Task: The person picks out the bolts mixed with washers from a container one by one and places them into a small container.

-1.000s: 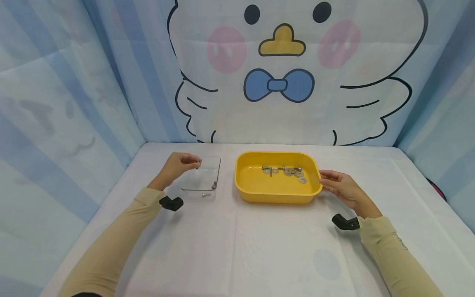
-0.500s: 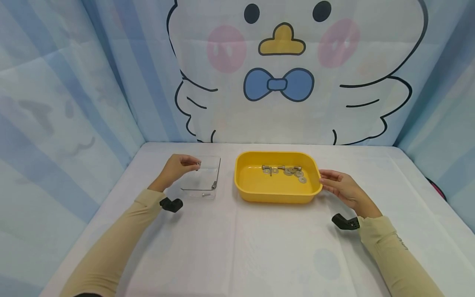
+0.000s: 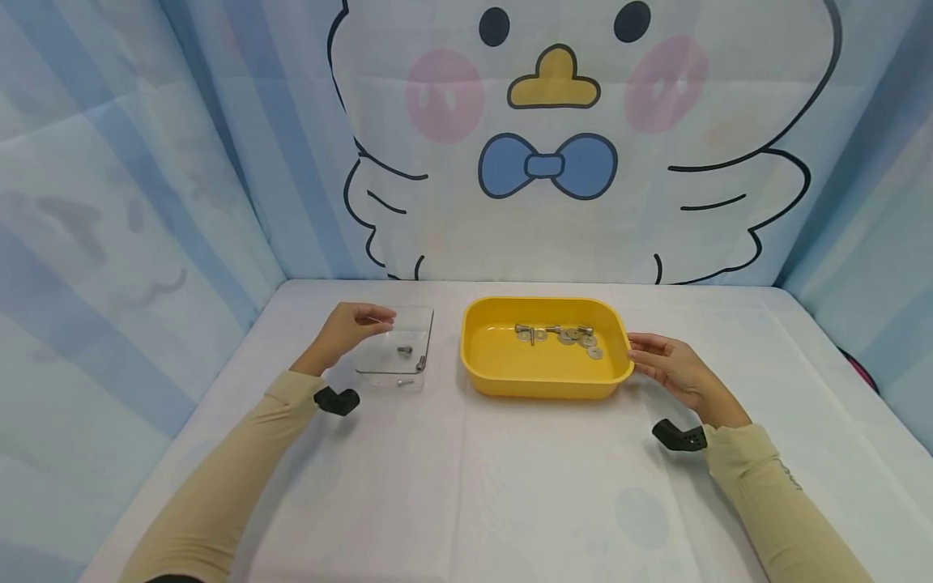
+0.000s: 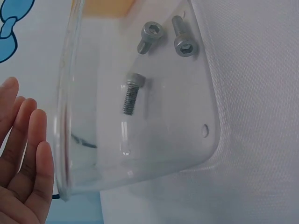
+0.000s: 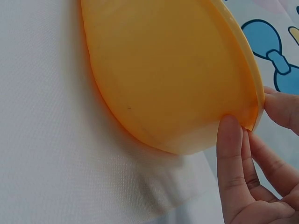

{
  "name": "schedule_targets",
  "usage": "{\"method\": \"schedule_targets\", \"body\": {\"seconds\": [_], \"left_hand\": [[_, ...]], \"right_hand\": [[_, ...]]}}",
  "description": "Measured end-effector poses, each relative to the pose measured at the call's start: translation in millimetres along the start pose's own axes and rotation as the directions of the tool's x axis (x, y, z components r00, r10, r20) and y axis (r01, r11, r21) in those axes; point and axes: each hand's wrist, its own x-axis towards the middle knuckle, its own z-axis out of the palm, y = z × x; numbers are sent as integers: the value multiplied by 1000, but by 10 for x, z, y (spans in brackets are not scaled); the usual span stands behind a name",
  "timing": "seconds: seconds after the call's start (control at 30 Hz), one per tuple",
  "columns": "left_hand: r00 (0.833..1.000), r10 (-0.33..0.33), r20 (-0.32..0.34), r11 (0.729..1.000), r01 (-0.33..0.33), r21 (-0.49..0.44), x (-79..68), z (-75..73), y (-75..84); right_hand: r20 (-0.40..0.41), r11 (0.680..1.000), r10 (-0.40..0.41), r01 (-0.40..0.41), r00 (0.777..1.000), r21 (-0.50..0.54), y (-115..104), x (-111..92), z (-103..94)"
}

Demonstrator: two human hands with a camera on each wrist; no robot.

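A clear plastic box (image 3: 379,356) at the left of the table has three silver hex socket screws in it. In the left wrist view one screw (image 4: 133,93) is near the middle, with another screw (image 4: 151,36) and a third screw (image 4: 184,37) beyond it. My left hand (image 3: 357,321) hovers over the box's far left side, fingers extended and nothing between them. My right hand (image 3: 674,372) pinches the right rim of a yellow tray (image 3: 543,389), the thumb against its outer wall in the right wrist view.
Inside the yellow tray lie several screws (image 3: 554,329) and flat washers (image 3: 594,353), mostly toward its back right. A white cloth covers the table (image 3: 466,486). Printed curtain (image 3: 539,235) walls stand behind and at both sides.
My left hand has let go of the screw it pinched; that screw is now in the clear box. My right hand and the yellow tray have stayed in place.
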Motion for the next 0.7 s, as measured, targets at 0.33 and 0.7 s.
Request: {"method": "schedule_targets", "body": {"seconds": [0.33, 0.7], "left_hand": [[997, 0, 73, 1000, 1, -9, -1, -22, 26], [993, 59, 102, 998, -58, -16, 4, -33, 28]], "right_hand": [[7, 999, -6, 5, 1000, 37, 7, -2, -13], [11, 999, -9, 9, 1000, 44, 3, 1, -17]]}}
